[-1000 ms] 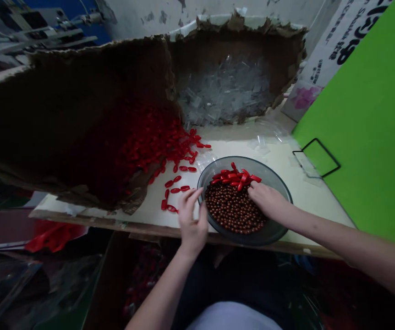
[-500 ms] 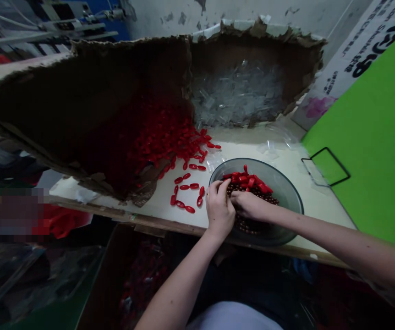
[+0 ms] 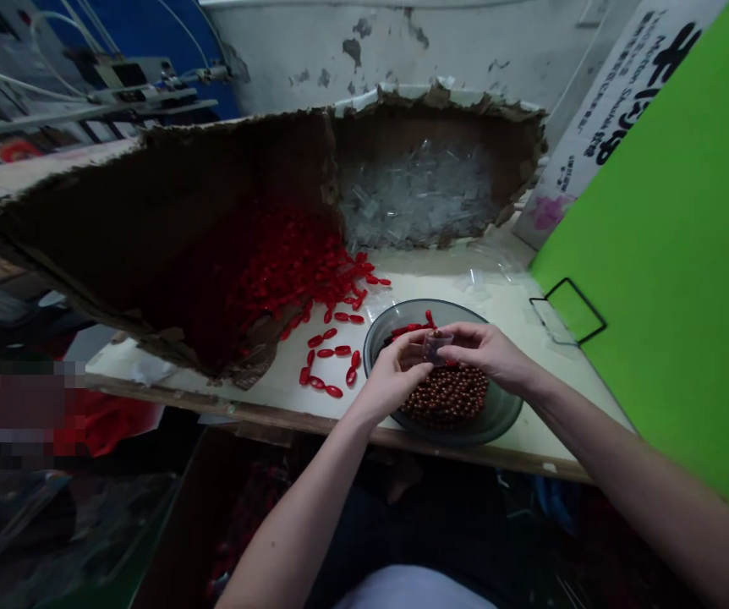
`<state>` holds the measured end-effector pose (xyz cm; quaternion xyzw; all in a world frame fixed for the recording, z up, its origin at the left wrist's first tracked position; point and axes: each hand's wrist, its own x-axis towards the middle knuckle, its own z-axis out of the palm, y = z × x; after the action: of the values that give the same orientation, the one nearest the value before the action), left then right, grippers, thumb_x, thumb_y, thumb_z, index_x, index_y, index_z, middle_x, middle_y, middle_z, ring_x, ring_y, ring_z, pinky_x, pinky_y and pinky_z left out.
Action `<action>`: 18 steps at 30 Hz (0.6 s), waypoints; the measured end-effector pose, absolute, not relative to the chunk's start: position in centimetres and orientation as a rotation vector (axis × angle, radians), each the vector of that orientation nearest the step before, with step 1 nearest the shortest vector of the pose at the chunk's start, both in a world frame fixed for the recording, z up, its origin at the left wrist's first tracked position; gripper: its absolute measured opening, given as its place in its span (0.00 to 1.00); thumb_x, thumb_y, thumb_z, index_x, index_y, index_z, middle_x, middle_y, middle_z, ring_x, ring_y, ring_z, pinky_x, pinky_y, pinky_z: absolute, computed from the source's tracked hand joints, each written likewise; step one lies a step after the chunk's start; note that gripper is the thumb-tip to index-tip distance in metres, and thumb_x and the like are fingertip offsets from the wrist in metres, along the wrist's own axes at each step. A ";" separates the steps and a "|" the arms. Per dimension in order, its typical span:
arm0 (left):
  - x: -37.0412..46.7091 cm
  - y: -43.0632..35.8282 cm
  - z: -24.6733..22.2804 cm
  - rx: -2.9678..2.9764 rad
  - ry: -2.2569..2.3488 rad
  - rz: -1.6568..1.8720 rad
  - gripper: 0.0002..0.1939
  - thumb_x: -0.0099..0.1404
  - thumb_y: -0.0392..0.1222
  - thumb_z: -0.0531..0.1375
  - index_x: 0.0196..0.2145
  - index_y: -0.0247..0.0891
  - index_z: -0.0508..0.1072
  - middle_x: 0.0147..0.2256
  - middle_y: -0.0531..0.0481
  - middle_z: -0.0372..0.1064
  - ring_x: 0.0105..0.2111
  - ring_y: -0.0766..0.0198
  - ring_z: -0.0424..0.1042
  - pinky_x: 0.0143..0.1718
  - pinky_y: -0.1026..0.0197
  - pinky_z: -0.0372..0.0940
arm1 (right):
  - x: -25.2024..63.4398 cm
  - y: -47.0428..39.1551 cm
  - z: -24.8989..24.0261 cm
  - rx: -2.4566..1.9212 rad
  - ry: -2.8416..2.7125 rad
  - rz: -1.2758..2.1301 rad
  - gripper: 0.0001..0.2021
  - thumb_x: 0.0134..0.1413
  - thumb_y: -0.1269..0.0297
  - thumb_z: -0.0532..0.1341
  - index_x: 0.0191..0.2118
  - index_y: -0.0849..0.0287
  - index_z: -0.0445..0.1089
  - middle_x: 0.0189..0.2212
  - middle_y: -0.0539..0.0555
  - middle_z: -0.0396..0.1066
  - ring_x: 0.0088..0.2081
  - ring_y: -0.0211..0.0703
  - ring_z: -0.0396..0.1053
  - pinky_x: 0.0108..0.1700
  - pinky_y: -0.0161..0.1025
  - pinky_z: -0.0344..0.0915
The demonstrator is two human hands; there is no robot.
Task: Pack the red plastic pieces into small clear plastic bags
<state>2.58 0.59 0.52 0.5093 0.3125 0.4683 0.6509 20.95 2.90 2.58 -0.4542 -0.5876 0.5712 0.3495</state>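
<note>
Head view: our right hand (image 3: 491,353) has come up from the brown beads (image 3: 446,399); it and our left hand (image 3: 391,376) now pinch a small clear sleeve (image 3: 435,348), moving the handling above the bowl (image 3: 509,409) beneath them. Red pieces (image 3: 342,350) lie left of both hands.

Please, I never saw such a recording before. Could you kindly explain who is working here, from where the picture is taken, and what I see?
There is no robot: these are a person's bare left hand and right hand. The camera sits on the person's head, looking forward and down. Between the fingers of both hands is a small clear plastic piece, held above a bowl with brown beads and red pieces. The bowl stands on a pale table. Behind, torn cardboard holds a red heap and clear pieces.
</note>
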 end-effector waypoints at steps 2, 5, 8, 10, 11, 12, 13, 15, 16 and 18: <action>3.3 0.4 1.0 1.093 0.691 1.113 0.24 0.54 0.32 0.63 0.49 0.38 0.69 0.44 0.45 0.73 0.43 0.61 0.71 0.47 0.60 0.64 | 21.3 2.6 3.6 -1.147 -1.551 1.433 0.17 0.44 0.58 0.69 0.41 0.59 0.74 0.37 0.55 0.77 0.37 0.43 0.74 0.44 0.42 0.68; 3.9 0.3 1.3 1.034 0.737 1.144 0.21 0.53 0.34 0.64 0.47 0.37 0.71 0.41 0.46 0.74 0.38 0.63 0.73 0.40 0.62 0.66 | 21.9 2.3 4.5 -1.131 -1.605 1.359 0.20 0.46 0.58 0.67 0.47 0.57 0.72 0.39 0.54 0.77 0.36 0.42 0.74 0.41 0.41 0.69; 3.9 0.2 1.6 1.020 0.735 1.129 0.20 0.53 0.35 0.64 0.45 0.36 0.73 0.38 0.47 0.75 0.34 0.65 0.73 0.37 0.63 0.66 | 22.4 2.1 5.4 -1.125 -1.670 1.303 0.24 0.48 0.59 0.66 0.52 0.54 0.68 0.41 0.54 0.76 0.34 0.40 0.73 0.37 0.39 0.70; 3.8 0.1 1.9 1.016 0.706 1.104 0.19 0.53 0.35 0.64 0.45 0.36 0.74 0.36 0.47 0.76 0.33 0.65 0.73 0.38 0.62 0.66 | 22.6 2.0 6.0 -1.111 -1.711 1.288 0.21 0.48 0.59 0.66 0.50 0.55 0.70 0.41 0.54 0.76 0.34 0.40 0.73 0.37 0.39 0.70; 3.7 0.0 2.0 1.010 0.689 1.090 0.20 0.52 0.35 0.65 0.45 0.36 0.74 0.36 0.47 0.76 0.34 0.64 0.73 0.39 0.62 0.66 | 22.7 1.9 6.4 -1.107 -1.726 1.282 0.19 0.48 0.59 0.66 0.47 0.56 0.72 0.40 0.54 0.76 0.35 0.41 0.73 0.38 0.39 0.70; 3.7 -0.1 2.2 1.002 0.674 1.077 0.20 0.51 0.34 0.65 0.45 0.36 0.74 0.36 0.47 0.76 0.34 0.64 0.73 0.39 0.61 0.66 | 22.7 1.9 6.7 -1.110 -1.739 1.277 0.17 0.48 0.59 0.66 0.44 0.57 0.73 0.38 0.54 0.76 0.34 0.41 0.73 0.38 0.40 0.70; 3.7 -0.2 2.4 0.993 0.660 1.065 0.21 0.51 0.34 0.66 0.45 0.36 0.74 0.36 0.47 0.76 0.34 0.64 0.74 0.40 0.61 0.66 | 22.7 1.8 7.0 -1.118 -1.750 1.274 0.15 0.47 0.58 0.66 0.42 0.57 0.74 0.36 0.53 0.76 0.33 0.41 0.73 0.37 0.40 0.70; 3.7 -0.3 2.7 0.979 0.635 1.055 0.22 0.50 0.33 0.66 0.46 0.36 0.74 0.37 0.48 0.76 0.35 0.65 0.74 0.43 0.60 0.65 | 22.7 1.7 7.4 -1.133 -1.761 1.266 0.14 0.47 0.57 0.66 0.40 0.58 0.75 0.33 0.53 0.76 0.30 0.40 0.72 0.34 0.40 0.70; 3.7 -0.3 2.8 0.976 0.623 1.051 0.23 0.50 0.32 0.66 0.46 0.36 0.74 0.37 0.48 0.76 0.35 0.65 0.74 0.44 0.59 0.65 | 22.8 1.7 7.6 -1.138 -1.763 1.263 0.14 0.47 0.57 0.66 0.40 0.58 0.75 0.32 0.53 0.76 0.30 0.39 0.71 0.33 0.40 0.70; 3.8 -0.2 2.8 0.978 0.600 1.050 0.23 0.50 0.32 0.66 0.47 0.37 0.74 0.38 0.47 0.76 0.35 0.65 0.74 0.46 0.57 0.65 | 22.9 1.7 7.7 -1.139 -1.765 1.255 0.15 0.48 0.57 0.66 0.41 0.58 0.74 0.33 0.53 0.75 0.29 0.39 0.71 0.33 0.39 0.70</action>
<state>3.77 -0.20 2.81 0.4413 0.2707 0.4737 0.7125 22.88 1.71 7.74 -0.4377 -0.6783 0.4823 0.3402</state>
